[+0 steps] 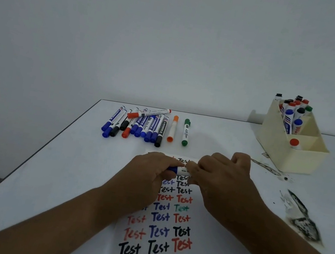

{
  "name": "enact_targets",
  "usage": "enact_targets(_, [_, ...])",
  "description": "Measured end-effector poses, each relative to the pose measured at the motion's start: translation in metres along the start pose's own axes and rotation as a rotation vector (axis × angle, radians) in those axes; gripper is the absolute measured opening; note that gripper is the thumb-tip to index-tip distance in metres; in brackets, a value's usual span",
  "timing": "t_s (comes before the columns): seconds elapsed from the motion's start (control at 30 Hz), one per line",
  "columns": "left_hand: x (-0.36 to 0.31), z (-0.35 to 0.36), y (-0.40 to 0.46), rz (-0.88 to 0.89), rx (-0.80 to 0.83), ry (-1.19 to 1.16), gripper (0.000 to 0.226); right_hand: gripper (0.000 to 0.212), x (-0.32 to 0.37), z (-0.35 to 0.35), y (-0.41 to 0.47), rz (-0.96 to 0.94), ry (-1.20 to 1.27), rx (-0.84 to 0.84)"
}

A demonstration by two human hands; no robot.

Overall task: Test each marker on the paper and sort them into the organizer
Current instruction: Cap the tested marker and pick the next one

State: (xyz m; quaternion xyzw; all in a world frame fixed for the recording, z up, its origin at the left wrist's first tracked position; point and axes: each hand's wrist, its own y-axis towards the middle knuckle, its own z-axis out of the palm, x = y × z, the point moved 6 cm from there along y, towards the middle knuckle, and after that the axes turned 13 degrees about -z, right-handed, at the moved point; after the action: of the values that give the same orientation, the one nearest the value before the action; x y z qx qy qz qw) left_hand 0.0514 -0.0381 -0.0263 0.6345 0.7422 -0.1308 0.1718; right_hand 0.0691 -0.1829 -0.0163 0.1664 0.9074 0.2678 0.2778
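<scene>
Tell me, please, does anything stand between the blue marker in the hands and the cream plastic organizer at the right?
Nothing visible does. The blue marker, held by the left hand and right hand, has only bare white table between it and the cream plastic organizer. The loose markers lie farther left.

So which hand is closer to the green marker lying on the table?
Right. The right hand sits just below the green marker, slightly to its right. The left hand is farther, below and to its left.
</scene>
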Motion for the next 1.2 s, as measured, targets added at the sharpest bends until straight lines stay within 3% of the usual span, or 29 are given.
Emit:
enact_targets(0.17, [-0.005, -0.008, -0.005, 0.025, -0.063, -0.050, 0.037, 0.043, 0.004, 0.002, 0.001, 0.050, 0.055, 0.000])
enact_targets(0.3, [-0.002, -0.017, -0.006, 0.124, -0.104, -0.149, 0.040, 0.020, -0.007, -0.004, 0.006, 0.059, 0.036, -0.032])
enact_targets(0.43, [0.010, -0.015, -0.002, 0.137, -0.087, -0.365, 0.093, 0.029, -0.037, -0.025, 0.008, 0.280, 0.020, -0.134])
enact_targets(0.5, [0.017, -0.010, 0.003, 0.118, -0.057, -0.297, 0.103, 0.025, -0.052, -0.034, 0.006, 0.488, 0.305, -0.224])
enact_targets(0.6, [0.027, 0.001, 0.011, 0.108, -0.001, -0.041, 0.093, 0.011, -0.074, -0.027, 0.002, 0.797, 0.824, -0.497])
enact_targets(0.7, [0.033, 0.016, 0.019, 0.064, 0.100, 0.148, 0.093, 0.016, -0.088, 0.007, -0.002, 1.075, 1.217, -0.590])
enact_targets(0.83, [0.036, 0.024, 0.024, 0.041, 0.129, 0.231, 0.094, 0.043, -0.086, 0.045, -0.009, 1.116, 1.243, -0.430])
enact_targets(0.97, [0.037, 0.028, 0.026, 0.075, 0.145, 0.254, 0.088, 0.025, -0.083, 0.062, -0.019, 1.148, 1.191, -0.340])
enact_targets(1.2, [0.041, 0.030, 0.028, 0.079, 0.150, 0.261, 0.085, 0.025, -0.081, 0.069, -0.016, 1.061, 1.088, -0.230])
